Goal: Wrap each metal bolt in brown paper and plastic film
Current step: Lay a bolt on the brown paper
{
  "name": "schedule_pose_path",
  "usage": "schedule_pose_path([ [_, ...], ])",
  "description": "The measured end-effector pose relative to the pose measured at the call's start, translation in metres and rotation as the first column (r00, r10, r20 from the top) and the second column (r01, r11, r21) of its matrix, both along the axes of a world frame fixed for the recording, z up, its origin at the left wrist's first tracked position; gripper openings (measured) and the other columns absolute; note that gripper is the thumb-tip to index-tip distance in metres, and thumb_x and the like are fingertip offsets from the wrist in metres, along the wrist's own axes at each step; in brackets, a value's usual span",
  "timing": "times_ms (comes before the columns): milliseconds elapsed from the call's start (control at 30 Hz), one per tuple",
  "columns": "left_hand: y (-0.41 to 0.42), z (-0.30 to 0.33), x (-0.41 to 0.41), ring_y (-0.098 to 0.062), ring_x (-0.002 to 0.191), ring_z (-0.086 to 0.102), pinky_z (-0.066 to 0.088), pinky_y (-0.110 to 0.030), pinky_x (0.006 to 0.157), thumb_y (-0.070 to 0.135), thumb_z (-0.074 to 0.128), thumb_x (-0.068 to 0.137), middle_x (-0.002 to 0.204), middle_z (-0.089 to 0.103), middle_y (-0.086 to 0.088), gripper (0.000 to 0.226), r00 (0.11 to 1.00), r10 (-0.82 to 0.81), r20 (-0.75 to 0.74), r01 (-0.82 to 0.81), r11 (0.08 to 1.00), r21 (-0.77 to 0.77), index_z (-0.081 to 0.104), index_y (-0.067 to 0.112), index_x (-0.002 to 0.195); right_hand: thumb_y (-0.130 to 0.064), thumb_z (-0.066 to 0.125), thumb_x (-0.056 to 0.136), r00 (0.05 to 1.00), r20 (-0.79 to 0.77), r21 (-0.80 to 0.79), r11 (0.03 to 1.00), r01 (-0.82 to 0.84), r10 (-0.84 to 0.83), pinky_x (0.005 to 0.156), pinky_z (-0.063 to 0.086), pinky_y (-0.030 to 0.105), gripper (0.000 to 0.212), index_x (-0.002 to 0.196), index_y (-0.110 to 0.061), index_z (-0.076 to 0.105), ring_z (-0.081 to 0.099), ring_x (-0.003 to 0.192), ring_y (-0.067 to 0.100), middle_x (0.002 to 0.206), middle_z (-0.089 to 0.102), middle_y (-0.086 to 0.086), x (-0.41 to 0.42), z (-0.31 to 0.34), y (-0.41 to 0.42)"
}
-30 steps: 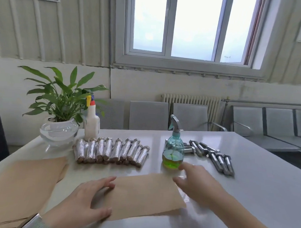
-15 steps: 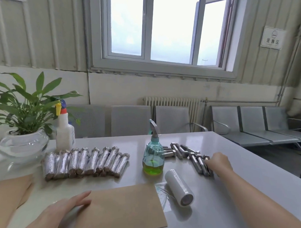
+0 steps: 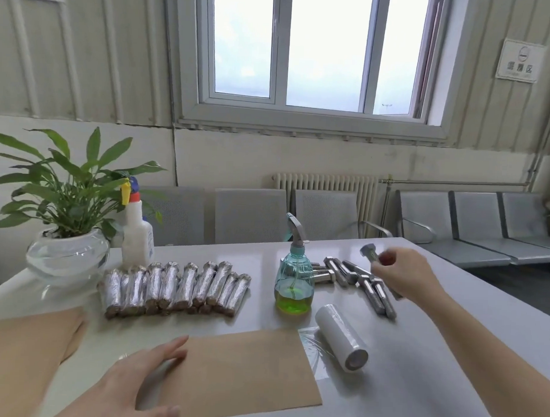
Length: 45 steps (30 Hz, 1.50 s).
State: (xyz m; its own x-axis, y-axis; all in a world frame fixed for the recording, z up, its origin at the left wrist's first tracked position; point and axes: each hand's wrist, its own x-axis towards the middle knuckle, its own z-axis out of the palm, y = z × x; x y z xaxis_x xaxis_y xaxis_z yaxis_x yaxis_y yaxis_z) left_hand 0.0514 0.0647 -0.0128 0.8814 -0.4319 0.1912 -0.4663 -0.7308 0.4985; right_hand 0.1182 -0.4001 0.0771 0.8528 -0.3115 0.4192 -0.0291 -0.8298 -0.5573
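Observation:
My right hand grips a metal bolt and holds it above the pile of bare bolts at the table's right. My left hand rests flat, fingers straight, on the left edge of a brown paper sheet lying in front of me. A roll of plastic film lies just right of the sheet, with a loose film end beside it. A row of several wrapped bolts lies at the middle left.
A teal spray bottle with green liquid stands between the wrapped row and the bare bolts. A white spray bottle and a potted plant stand at the back left. A stack of brown paper lies at the left.
My right hand reached from the paper to the bolt pile, took hold of a bolt and lifted it. The film roll came into view. My left hand stayed on the paper.

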Motion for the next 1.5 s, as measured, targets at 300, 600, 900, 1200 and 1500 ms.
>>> schedule_pose_path([
  [300, -0.019, 0.001, -0.014, 0.017, 0.128, 0.032, 0.019, -0.007, 0.108, 0.054, 0.074, 0.072, 0.134, 0.038, 0.041, 0.097, 0.995, 0.078, -0.056, -0.079, 0.997, -0.01, 0.005, 0.052, 0.141, -0.03, 0.065, 0.082, 0.562, -0.263, -0.32, 0.478, -0.818, 0.784, 0.074, 0.042, 0.019, 0.018, 0.095, -0.019, 0.071, 0.052, 0.079, 0.01, 0.087, 0.062, -0.004, -0.046, -0.019, 0.173],
  [600, -0.013, -0.006, -0.011, 0.017, 0.128, 0.025, 0.013, -0.005, 0.108, 0.06, 0.07, 0.073, 0.135, 0.03, 0.039, 0.098, 0.996, 0.092, -0.006, -0.092, 0.995, 0.037, 0.0, 0.052, 0.142, -0.037, 0.057, 0.089, 0.584, -0.339, -0.381, 0.46, -0.802, 0.737, 0.086, 0.048, 0.032, 0.032, 0.12, -0.033, 0.064, 0.057, 0.103, 0.015, 0.113, 0.058, -0.011, -0.028, -0.071, 0.204],
  [900, -0.014, -0.004, -0.011, 0.019, 0.129, 0.023, 0.013, -0.009, 0.111, 0.059, 0.068, 0.077, 0.138, 0.031, 0.035, 0.091, 0.998, 0.068, -0.015, -0.067, 0.997, 0.046, 0.006, 0.053, 0.142, -0.048, 0.042, 0.099, 0.593, -0.332, -0.426, 0.444, -0.788, 0.733, 0.093, 0.042, 0.034, 0.036, 0.129, -0.035, 0.057, 0.049, 0.112, 0.013, 0.119, 0.053, -0.013, -0.022, -0.081, 0.203],
  [1200, -0.014, -0.004, -0.011, 0.016, 0.131, 0.024, 0.014, -0.011, 0.112, 0.059, 0.07, 0.074, 0.139, 0.029, 0.037, 0.092, 0.995, 0.088, -0.04, -0.086, 0.996, 0.038, 0.004, 0.056, 0.138, -0.048, 0.045, 0.098, 0.597, -0.31, -0.422, 0.456, -0.784, 0.74, 0.072, 0.019, -0.003, 0.034, 0.13, -0.038, 0.054, 0.043, 0.111, 0.006, 0.119, 0.05, -0.014, -0.025, -0.085, 0.202],
  [1500, -0.015, -0.003, -0.013, 0.015, 0.131, 0.024, 0.013, -0.007, 0.109, 0.053, 0.071, 0.077, 0.14, 0.029, 0.035, 0.095, 0.994, 0.092, -0.06, -0.09, 0.995, 0.032, 0.005, 0.048, 0.145, -0.05, 0.042, 0.098, 0.615, -0.272, -0.449, 0.468, -0.761, 0.74, 0.073, 0.016, -0.007, 0.034, 0.128, -0.04, 0.053, 0.046, 0.112, 0.008, 0.118, 0.05, -0.015, -0.028, -0.088, 0.203],
])
